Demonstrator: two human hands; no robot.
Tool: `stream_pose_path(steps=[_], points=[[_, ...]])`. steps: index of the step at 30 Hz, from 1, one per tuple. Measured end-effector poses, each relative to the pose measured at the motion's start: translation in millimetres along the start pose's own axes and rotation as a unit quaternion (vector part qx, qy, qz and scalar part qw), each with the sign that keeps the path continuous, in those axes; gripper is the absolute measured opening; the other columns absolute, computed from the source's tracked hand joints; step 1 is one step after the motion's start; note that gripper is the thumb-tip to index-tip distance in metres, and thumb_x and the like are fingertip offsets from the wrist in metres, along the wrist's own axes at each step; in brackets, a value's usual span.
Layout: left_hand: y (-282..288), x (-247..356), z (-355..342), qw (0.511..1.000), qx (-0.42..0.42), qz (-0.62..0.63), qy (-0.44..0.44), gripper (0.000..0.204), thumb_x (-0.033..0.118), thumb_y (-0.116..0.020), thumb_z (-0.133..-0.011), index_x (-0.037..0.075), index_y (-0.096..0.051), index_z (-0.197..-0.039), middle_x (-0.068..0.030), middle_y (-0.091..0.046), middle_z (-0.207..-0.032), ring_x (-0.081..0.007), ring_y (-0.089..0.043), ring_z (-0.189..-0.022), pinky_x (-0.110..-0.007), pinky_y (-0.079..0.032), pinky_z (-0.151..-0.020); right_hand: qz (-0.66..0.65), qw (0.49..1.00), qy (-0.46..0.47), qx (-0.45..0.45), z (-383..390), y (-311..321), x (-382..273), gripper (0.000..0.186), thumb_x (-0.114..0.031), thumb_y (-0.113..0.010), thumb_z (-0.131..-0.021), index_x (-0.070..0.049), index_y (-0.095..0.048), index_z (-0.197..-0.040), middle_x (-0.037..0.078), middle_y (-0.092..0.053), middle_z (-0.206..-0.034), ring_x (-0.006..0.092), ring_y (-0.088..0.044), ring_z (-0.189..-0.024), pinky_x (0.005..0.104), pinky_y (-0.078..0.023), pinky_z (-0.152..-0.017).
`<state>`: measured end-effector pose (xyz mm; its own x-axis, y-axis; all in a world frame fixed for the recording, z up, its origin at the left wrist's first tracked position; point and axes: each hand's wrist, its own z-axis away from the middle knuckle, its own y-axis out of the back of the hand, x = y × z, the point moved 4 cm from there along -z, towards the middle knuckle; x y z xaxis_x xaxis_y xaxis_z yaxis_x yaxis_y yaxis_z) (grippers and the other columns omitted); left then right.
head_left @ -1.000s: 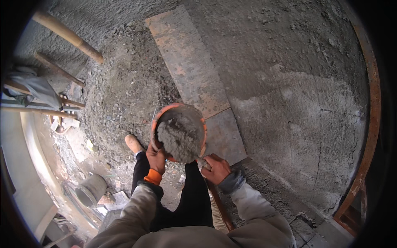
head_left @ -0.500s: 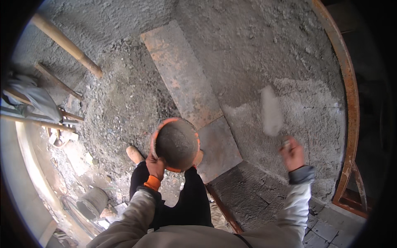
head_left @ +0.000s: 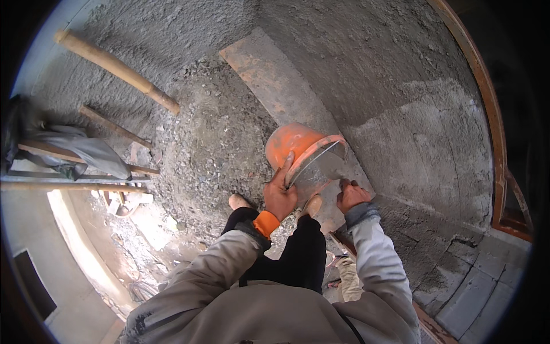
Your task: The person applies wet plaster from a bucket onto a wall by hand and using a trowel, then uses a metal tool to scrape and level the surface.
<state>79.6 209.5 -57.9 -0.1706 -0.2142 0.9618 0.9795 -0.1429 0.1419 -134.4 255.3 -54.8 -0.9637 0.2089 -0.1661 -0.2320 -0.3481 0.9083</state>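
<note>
An orange bucket is tilted on its side in front of me, its mouth turned to the right. My left hand grips it by the rim, thumb up along the outer wall. Wet grey mortar shows inside the mouth. Close by the bucket's lower right rim, my right hand is closed around the handle of a trowel. The trowel's blade is mostly hidden at the bucket's mouth and cannot be made out clearly.
A rough mortar-coated wall rises at the right, bordered by a brown frame. A stained board lies along its foot. Gravelly rubble covers the ground. Wooden poles and a grey sheet are at the left.
My right hand has moved from beside the wall, with the trowel, to the bucket's mouth. The bucket, upright before, has been tipped over toward the right by my left hand. The view has shifted.
</note>
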Motion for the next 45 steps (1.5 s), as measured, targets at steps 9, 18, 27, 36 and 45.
stream_pose_path(steps=[9,18,27,36,45], points=[[0.7,-24.8,26.2,0.996,0.029,0.054,-0.065,0.068,-0.006,-0.050,-0.069,0.015,-0.044,-0.134,-0.0182,-0.058,-0.117,-0.0241,-0.058,-0.106,-0.031,-0.046,-0.085,-0.397,0.913,0.072,0.051,16.4,-70.9,-20.8,0.031,-0.007,-0.060,-0.069,0.001,-0.061,-0.099,0.006,-0.054,-0.063,0.0080,-0.046,-0.055,0.0251,-0.041,-0.052],[-65.2,-150.9,53.0,0.965,0.147,0.198,0.089,0.033,-0.007,-0.046,-0.073,0.002,-0.054,-0.104,-0.0025,-0.057,-0.079,-0.0116,-0.056,-0.061,-0.024,-0.046,-0.051,-0.140,0.987,0.038,-0.076,17.2,-115.7,64.8,0.048,-0.025,-0.064,-0.071,-0.008,-0.055,-0.115,0.019,-0.064,-0.077,0.0362,-0.062,-0.077,0.0441,-0.050,-0.071],[-64.3,-238.5,128.0,0.913,0.251,0.247,0.205,0.033,-0.010,-0.046,-0.071,0.001,-0.055,-0.100,-0.0024,-0.057,-0.075,-0.0108,-0.055,-0.061,-0.024,-0.046,-0.050,-0.274,0.917,0.162,-0.240,46.6,-116.5,81.1,0.040,-0.024,-0.063,-0.074,-0.009,-0.054,-0.110,0.017,-0.062,-0.091,0.0326,-0.061,-0.083,0.0413,-0.049,-0.070],[-67.9,-205.1,137.0,0.926,0.238,0.225,0.189,0.037,-0.009,-0.044,-0.069,0.000,-0.055,-0.103,-0.0025,-0.055,-0.068,-0.0131,-0.055,-0.052,-0.026,-0.046,-0.046,-0.157,0.960,-0.079,0.219,-76.1,88.4,354.1,0.029,-0.017,-0.054,-0.081,0.004,-0.058,-0.100,0.012,-0.060,-0.073,0.0199,-0.054,-0.059,0.0344,-0.044,-0.055],[-135.6,-110.2,117.7,0.987,0.157,0.021,0.025,0.048,-0.008,-0.049,-0.070,0.001,-0.053,-0.117,-0.0089,-0.064,-0.091,-0.0168,-0.061,-0.079,-0.027,-0.048,-0.071,0.114,0.979,0.130,-0.106,75.5,-11.9,145.5,0.029,-0.017,-0.055,-0.077,-0.003,-0.053,-0.102,0.021,-0.061,-0.088,0.0326,-0.064,-0.081,0.0435,-0.050,-0.068]])
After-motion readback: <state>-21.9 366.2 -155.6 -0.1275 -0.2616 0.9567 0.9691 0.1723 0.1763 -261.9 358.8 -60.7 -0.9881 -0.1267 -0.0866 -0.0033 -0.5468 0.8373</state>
